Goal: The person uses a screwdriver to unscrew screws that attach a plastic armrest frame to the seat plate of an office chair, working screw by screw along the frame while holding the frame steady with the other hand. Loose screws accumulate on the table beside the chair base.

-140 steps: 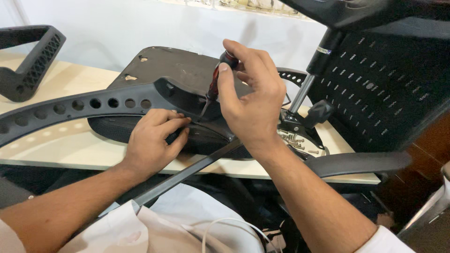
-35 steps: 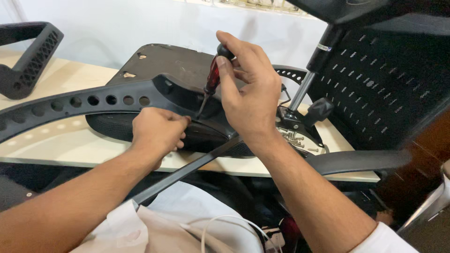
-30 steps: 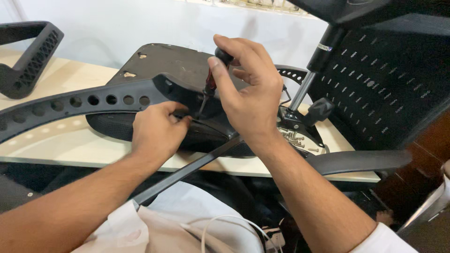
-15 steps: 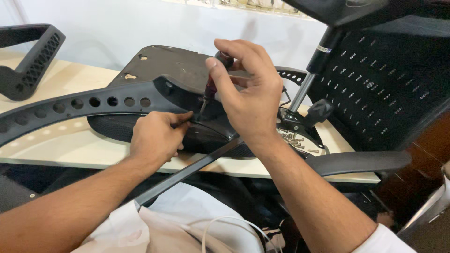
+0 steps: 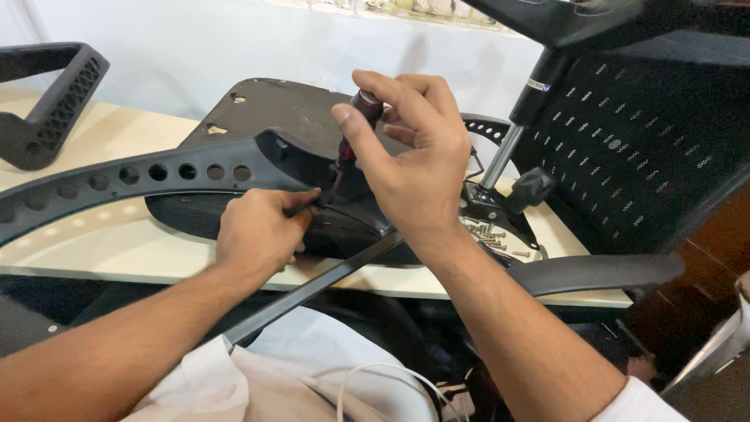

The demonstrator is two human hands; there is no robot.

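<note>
A screwdriver [image 5: 361,117] is gripped upright by the right hand [image 5: 414,156], its tip held just beside the pinched fingers of the left hand [image 5: 258,234], which is pressed on the black chair frame [image 5: 195,168] below.

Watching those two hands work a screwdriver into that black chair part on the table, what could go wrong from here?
The left hand pinches right beside the tip of the dark red-handled screwdriver that the right hand holds; a slip could jab those fingertips.

The loose silver screws lie near the pale wooden table's front edge and could get knocked off.

The curved black plastic chair frame with round holes seems to rest unclamped, so it might shift under pressure.
</note>
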